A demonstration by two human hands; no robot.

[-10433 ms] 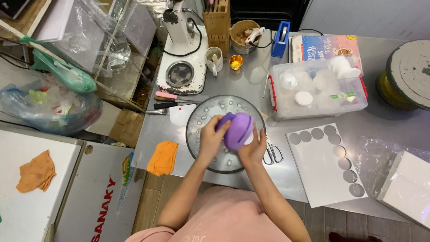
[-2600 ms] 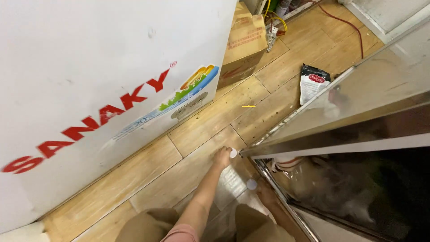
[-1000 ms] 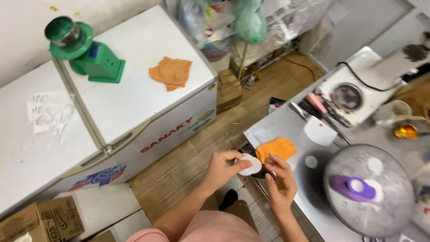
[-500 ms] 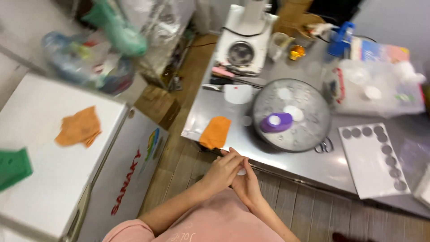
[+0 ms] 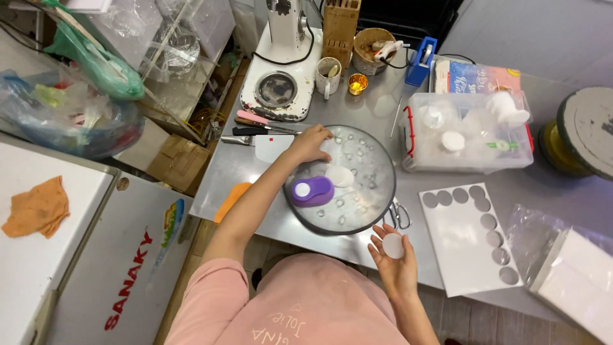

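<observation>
A cluttered workshop corner with a wooden floor holds a grey metal table, seen from above by the person seated at it.

The right hand lies palm up at the table's near edge, fingers loosely spread, with 1 white paper disc resting flat on the palm. Just beyond its fingertips a pair of scissors lies on the table, touching the rim of a round glass lid spotted with droplets.

The left hand reaches across to the far left rim of that lid, fingers curled down on it; whether it grips anything cannot be told. On the lid, near the forearm, sits a purple paper punch, and just beside it lie more white discs.

To the right of the lid lies a white sheet with 9 round holes punched along its top and right edges. Behind it stands a clear plastic box with red latches, holding white items. Further back are a white stand mixer, a mug and a wooden knife block. An orange cloth hangs at the table's left edge, and another orange cloth lies on the white chest freezer at the left.
</observation>
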